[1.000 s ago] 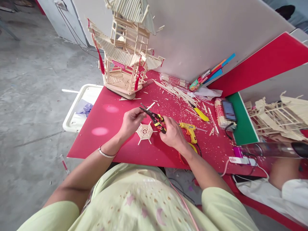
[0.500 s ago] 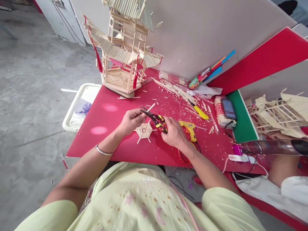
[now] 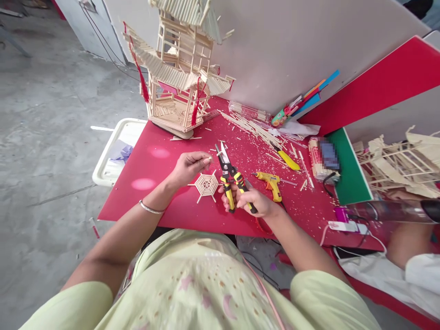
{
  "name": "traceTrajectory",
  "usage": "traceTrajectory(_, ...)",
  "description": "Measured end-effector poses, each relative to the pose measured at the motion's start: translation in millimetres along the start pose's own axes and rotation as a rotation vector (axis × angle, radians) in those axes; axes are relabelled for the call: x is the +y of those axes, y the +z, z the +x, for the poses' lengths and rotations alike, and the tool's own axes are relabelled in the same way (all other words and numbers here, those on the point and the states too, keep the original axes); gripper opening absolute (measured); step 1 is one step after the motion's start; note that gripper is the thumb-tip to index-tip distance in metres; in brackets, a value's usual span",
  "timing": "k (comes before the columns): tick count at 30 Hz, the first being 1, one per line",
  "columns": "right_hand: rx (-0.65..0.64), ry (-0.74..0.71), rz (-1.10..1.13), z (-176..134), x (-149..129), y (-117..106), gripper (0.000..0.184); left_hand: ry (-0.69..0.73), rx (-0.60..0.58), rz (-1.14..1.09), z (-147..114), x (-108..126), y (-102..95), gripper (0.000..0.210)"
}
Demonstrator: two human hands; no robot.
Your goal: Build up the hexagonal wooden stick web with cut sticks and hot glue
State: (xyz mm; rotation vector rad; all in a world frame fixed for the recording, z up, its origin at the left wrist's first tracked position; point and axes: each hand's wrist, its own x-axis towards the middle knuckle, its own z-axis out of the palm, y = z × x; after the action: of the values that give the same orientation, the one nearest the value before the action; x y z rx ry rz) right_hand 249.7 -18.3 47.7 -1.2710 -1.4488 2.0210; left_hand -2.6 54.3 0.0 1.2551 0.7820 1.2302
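Observation:
My left hand is closed in a pinch, with the pale end of a short wooden stick showing at its fingertips. My right hand is wrapped round the black and yellow handles of cutting pliers. Their jaws are spread and point away from me, just right of my left fingertips. Below and between the hands, a web-shaped hexagon of small sticks lies flat on the red table, with stick ends jutting out at its corners.
A stick-built pagoda with red tassels stands at the back left. A yellow glue gun, a yellow utility knife and loose sticks lie to the right. Another person's arm is at the far right beside a second stick model.
The pliers have come away from the stick in my left hand, swung to point forward, and opened their jaws. The longer stick end that stuck out from my left hand no longer shows.

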Motion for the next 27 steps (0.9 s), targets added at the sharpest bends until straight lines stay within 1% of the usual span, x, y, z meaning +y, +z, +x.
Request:
traceTrajectory(2, -0.083, 0.035, 0.231, 1, 2, -1, 0.054, 0.04, 0.089, 0.122, 12, -9, -4.7, 0.034)
traceTrajectory(4, -0.104, 0.065, 0.339, 3, 4, -3, 0.057, 0.084, 0.227, 0.323, 24, -16, -8.0, 0.024)
traceTrajectory(5, -0.124, 0.079, 0.376, 4, 4, -5, 0.058, 0.124, 0.246, 0.37, 29, -18, -8.2, 0.033)
traceTrajectory(6, -0.159, 0.094, 0.409, 5, 4, -6, 0.06, 0.15, 0.231, 0.358, 32, -20, -7.4, 0.048)
traceTrajectory(7, -0.203, 0.102, 0.441, 5, 4, -6, 0.061, 0.162, 0.179, 0.302, 33, -20, -5.4, 0.063)
traceTrajectory(8, -0.254, 0.107, 0.469, 4, 4, -6, 0.061, 0.153, 0.098, 0.207, 33, -19, -2.5, 0.075)
traceTrajectory(9, -0.307, 0.108, 0.495, 4, 4, -4, 0.061, 0.124, 0.013, 0.097, 32, -17, 1.0, 0.082)
traceTrajectory(10, -0.358, 0.106, 0.519, 3, 4, -2, 0.061, 0.084, -0.057, -0.006, 30, -14, 4.6, 0.084)
traceTrajectory(11, -0.403, 0.1, 0.542, 1, 4, 1, 0.061, 0.042, -0.102, -0.085, 28, -11, 7.8, 0.083)
traceTrajectory(12, -0.439, 0.093, 0.56, 0, 4, 5, 0.062, 0.007, -0.113, -0.135, 26, -9, 10.4, 0.079)
traceTrajectory(14, -0.486, 0.076, 0.575, -5, 6, 12, 0.063, -0.031, -0.079, -0.161, 22, -4, 12.5, 0.07)
traceTrajectory(16, -0.491, 0.044, 0.536, -10, 7, 15, 0.065, -0.042, -0.009, -0.144, 21, -3, 10.8, 0.061)
traceTrajectory(17, -0.457, 0.021, 0.485, -12, 6, 14, 0.065, -0.045, 0.04, -0.139, 21, -3, 9.0, 0.057)
traceTrajectory(18, -0.385, -0.002, 0.405, -13, 4, 12, 0.063, -0.051, 0.098, -0.138, 21, -3, 7.0, 0.053)
traceTrajectory(19, -0.262, -0.021, 0.292, -13, 1, 8, 0.059, -0.063, 0.159, -0.141, 22, -4, 5.2, 0.05)
traceTrajectory(21, 0.092, -0.024, -0.047, -3, -10, -7, 0.051, -0.1, 0.255, -0.153, 22, -4, 2.9, 0.045)
traceTrajectory(22, 0.315, -0.006, -0.269, 6, -18, -17, 0.051, -0.121, 0.278, -0.161, 22, -4, 2.8, 0.044)
traceTrajectory(24, 0.624, 0.096, -0.757, 35, -35, -39, 0.062, -0.148, 0.277, -0.176, 21, -2, 5.0, 0.042)
traceTrajectory(25, 0.721, 0.162, -0.946, 52, -44, -50, 0.068, -0.15, 0.264, -0.182, 20, -2, 6.9, 0.041)
traceTrajectory(26, 0.769, 0.209, -1.082, 68, -52, -60, 0.072, -0.15, 0.248, -0.182, 18, -2, 9.2, 0.041)
traceTrajectory(27, 0.774, 0.248, -1.158, 84, -59, -69, 0.073, -0.148, 0.233, -0.177, 17, -2, 11.4, 0.041)
